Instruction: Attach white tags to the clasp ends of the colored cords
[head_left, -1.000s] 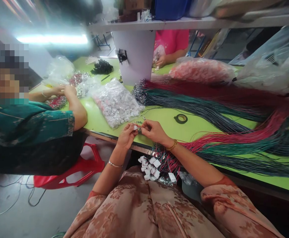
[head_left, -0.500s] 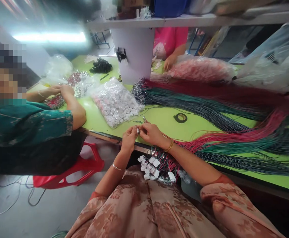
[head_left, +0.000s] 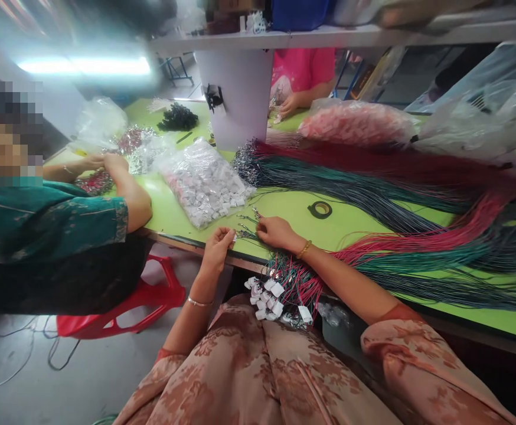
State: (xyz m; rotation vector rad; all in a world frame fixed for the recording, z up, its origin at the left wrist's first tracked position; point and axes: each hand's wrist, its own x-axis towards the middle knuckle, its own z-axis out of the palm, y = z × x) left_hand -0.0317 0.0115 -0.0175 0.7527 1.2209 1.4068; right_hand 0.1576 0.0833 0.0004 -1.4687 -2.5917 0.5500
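Note:
My left hand (head_left: 218, 247) is closed at the table's front edge, with a small white plastic connector (head_left: 234, 237) pinched between thumb and fingertips. To its right, my right hand (head_left: 278, 234) rests low over the green tabletop, its fingers closed on thin wires (head_left: 247, 227) whose metal-tipped ends stick out to the left. Exactly how many wires it grips is hidden. Below my right wrist, a cluster of white connectors (head_left: 267, 298) on red and green wires hangs over the edge by my lap.
A clear bag of white connectors (head_left: 209, 186) lies ahead, beside a roll of black tape (head_left: 320, 209). Long bundles of red, green and black wires (head_left: 373, 189) cover the right side. A co-worker (head_left: 63, 230) sits at my left; another person's hand (head_left: 290, 105) works across the table.
My hands have moved apart. The left has drawn back leftward with the white connector, while the right has left the connector and shifted slightly right onto the wire ends.

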